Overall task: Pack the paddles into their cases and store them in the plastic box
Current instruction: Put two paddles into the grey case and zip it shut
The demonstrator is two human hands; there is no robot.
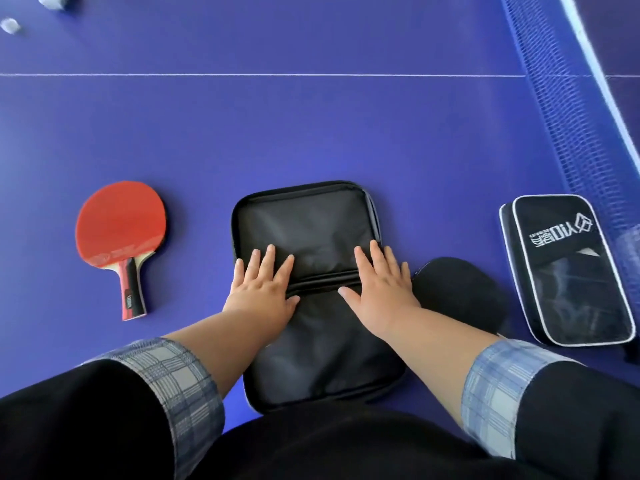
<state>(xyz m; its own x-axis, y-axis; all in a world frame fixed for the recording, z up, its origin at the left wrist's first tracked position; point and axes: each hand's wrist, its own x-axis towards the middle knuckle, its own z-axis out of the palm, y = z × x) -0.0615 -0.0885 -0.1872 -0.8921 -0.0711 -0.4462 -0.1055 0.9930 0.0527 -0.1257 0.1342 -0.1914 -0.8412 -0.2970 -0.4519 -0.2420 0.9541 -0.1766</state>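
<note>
Now both our hands, left hand [261, 289] and right hand [379, 289], press flat-fingered on the open case [311, 220]; next, grab the red paddle [119, 230] left of it.

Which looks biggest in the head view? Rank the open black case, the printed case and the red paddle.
1. Open black case, spread flat under both hands.
2. Printed case.
3. Red paddle.
The last two look close; wide-angle stretching near the edge makes that order unsure.
</note>
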